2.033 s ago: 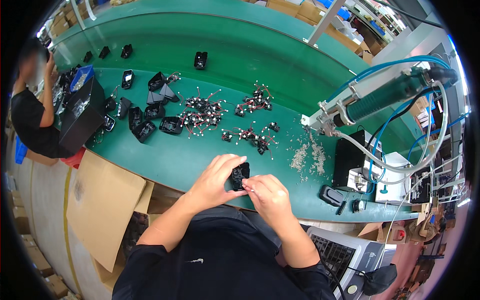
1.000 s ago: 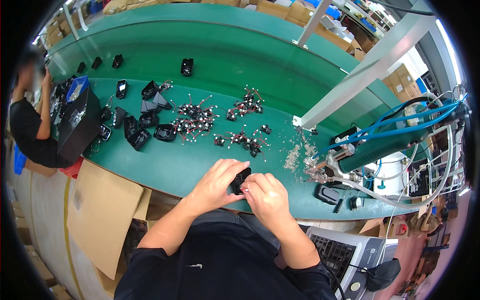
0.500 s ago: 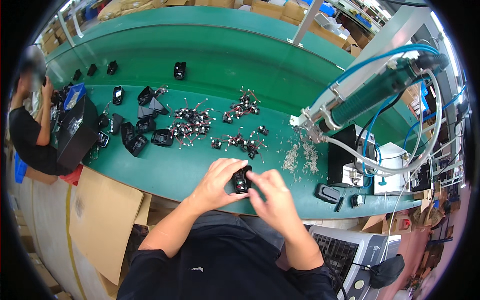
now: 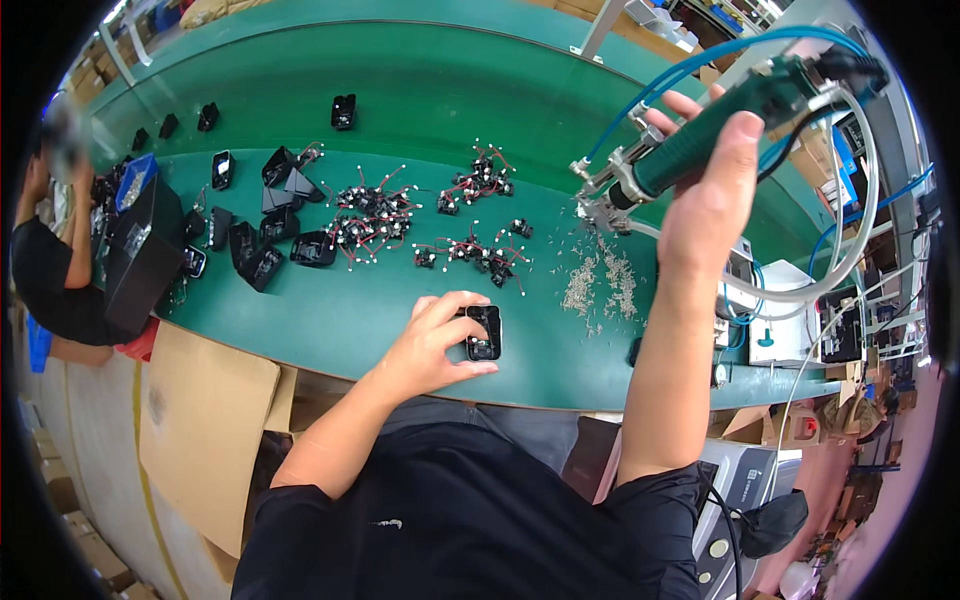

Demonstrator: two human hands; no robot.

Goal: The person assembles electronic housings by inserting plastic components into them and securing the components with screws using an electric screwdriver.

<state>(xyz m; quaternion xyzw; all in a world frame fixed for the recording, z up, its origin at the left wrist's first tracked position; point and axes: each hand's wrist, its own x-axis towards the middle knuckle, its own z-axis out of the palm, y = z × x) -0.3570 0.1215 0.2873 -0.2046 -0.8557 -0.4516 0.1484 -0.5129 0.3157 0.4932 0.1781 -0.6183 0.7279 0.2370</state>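
Observation:
My left hand (image 4: 432,345) holds a small open black plastic housing (image 4: 484,352) on the near edge of the green bench. Its thumb lies along the near end, and a finger reaches inside over small parts. Up at the right, my right hand (image 4: 705,190) is around the green body of a power screwdriver (image 4: 728,122) with hoses attached. The thumb lies on the near side and fingertips show beyond the tool. Below the tool's tip, many small silver screws (image 4: 600,283) lie scattered on the bench (image 4: 330,335).
Clumps of small black parts with red wires (image 4: 375,220) lie mid-bench. More black housings (image 4: 255,262) and a large black bin (image 4: 150,260) are at the left. A co-worker (image 4: 60,240) sits at the far left. Blue hoses (image 4: 690,68) arch above the screwdriver.
My right hand has left the black housing and moved up and right onto the power screwdriver. My left hand still holds the housing, with a finger now inside it.

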